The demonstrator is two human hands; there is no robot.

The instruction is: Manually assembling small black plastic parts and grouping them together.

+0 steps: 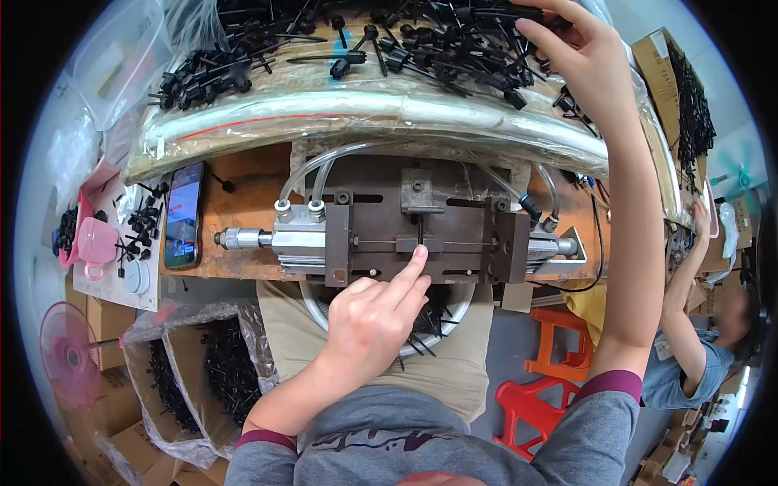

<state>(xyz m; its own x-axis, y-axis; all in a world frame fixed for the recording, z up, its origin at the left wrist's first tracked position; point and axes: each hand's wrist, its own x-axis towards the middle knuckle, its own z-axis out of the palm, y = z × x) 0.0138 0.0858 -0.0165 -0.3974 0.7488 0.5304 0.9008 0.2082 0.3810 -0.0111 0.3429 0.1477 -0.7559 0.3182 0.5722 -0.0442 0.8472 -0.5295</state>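
My left hand (pixel 377 312) is in front of a dark metal fixture (pixel 381 182). Its index finger is stretched out, the tip on a small block (pixel 419 244) in the fixture's middle, where a thin black pin-like part (pixel 421 229) stands. The other fingers are loosely curled, holding nothing I can see. Up at the far right, my right hand (pixel 579 49) reaches over a pile of black plastic parts with thin stems (pixel 454 53). Its thumb and fingers are apart over the pile, partly cut off by the upper edge.
Air cylinders (pixel 300 243) with clear hoses flank the fixture. A phone (pixel 183 215) and pink cup (pixel 97 241) are left. Below are a round container (pixel 460 324) on my lap and bags of black parts (pixel 231 364). Red stools (pixel 531 409) and another person (pixel 689 356) are right.
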